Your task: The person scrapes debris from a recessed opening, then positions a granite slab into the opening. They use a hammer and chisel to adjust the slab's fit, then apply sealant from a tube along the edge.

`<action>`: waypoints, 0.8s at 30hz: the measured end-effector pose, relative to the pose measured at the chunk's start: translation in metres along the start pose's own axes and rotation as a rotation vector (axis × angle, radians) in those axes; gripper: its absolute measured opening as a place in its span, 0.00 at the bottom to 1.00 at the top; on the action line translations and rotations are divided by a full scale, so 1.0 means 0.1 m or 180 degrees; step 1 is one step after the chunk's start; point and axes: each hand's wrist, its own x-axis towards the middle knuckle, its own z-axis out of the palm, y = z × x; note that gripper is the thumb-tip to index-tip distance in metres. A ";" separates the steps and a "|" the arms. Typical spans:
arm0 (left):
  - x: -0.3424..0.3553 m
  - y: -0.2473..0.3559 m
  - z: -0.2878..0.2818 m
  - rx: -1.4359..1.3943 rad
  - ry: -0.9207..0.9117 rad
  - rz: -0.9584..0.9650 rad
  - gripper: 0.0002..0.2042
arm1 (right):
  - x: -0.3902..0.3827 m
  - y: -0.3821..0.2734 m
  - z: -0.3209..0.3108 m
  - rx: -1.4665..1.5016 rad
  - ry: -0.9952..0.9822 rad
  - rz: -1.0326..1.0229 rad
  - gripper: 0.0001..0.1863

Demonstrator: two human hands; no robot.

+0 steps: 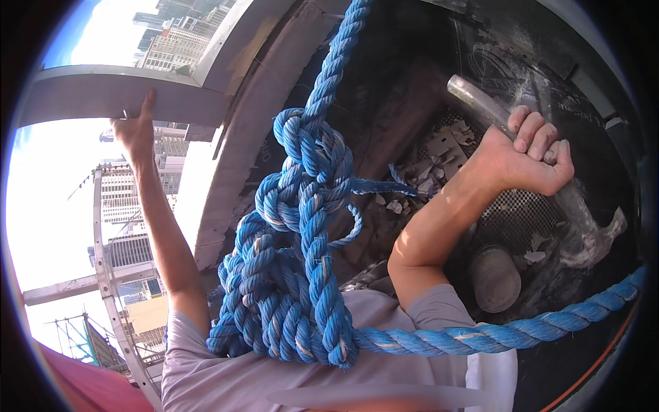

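My right hand (525, 156) is closed round the grip of a worn, dusty claw hammer (477, 97). The handle's butt points up and left, and the hammer head (596, 242) hangs down to the right. On the far left, my left hand (137, 134) reaches up to the lower edge of a grey metal frame (82, 96), with the thumb laid on its face. Some of its fingers are hidden there. A small silver pin (126, 115) sticks up beside that hand. Between my arms hangs a thick, knotted blue rope (302, 185).
The rope's length (467, 340) runs right across my front. Broken rubble (439, 154), a perforated metal sheet (518, 216) and a round can (495, 278) lie in the dark recess. High-rise buildings (182, 44) show through the opening at left, past a metal ladder-like rail (103, 233).
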 end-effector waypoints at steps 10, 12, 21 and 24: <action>0.00 -0.07 0.00 0.0397 -0.0204 0.0038 0.50 | -1.22 1.55 -0.55 -0.1414 -0.0180 0.3103 0.19; 0.05 -0.13 -0.08 0.0375 -0.0246 0.0080 0.50 | -1.25 1.41 -0.79 -0.1962 -0.0213 0.2933 0.15; -0.68 -0.38 -1.53 -0.0538 -0.1445 -0.0280 0.32 | -0.57 0.69 -1.69 -0.4476 -0.1056 0.2483 0.19; -0.82 -0.02 -2.29 -0.0323 -0.1298 -0.1103 0.19 | -0.18 0.24 -1.99 -0.4914 -0.1450 0.2712 0.17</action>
